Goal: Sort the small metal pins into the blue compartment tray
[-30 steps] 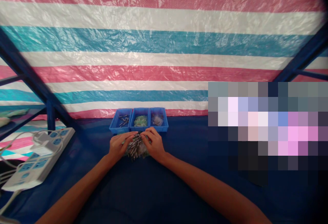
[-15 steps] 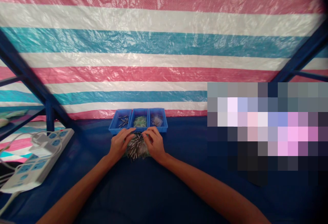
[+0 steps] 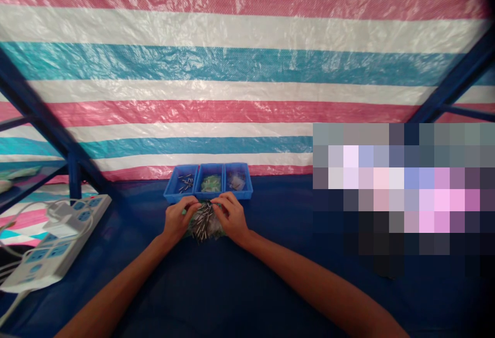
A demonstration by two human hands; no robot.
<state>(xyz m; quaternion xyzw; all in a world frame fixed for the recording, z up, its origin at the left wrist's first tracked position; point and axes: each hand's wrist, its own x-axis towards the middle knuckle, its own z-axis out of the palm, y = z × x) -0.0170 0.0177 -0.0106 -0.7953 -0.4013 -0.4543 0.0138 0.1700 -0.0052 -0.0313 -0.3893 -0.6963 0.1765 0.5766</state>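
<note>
A pile of thin metal pins lies on the dark blue tabletop, mixed with clear and greenish small pieces at its edges. At the left side of this heap is my left hand, its thumb and fingertips drawn together over the top. My right hand comes in from the other side with thumb and forefinger pinched above the pins. The fingertips of both hands nearly meet. Whatever sits between them is too small to make out. Just behind stand three joined blue bins: the left bin with metal pins, the middle bin with green pieces, the right bin with clear ones.
A white power strip with plugs and cables lies at the left. Blue metal frame bars slope at both sides. Striped plastic sheeting hangs behind the table. A pixelated area covers the right side.
The fingers of both hands have closed into pinches and moved closer together over the pile. The bins and power strip are where they were.
</note>
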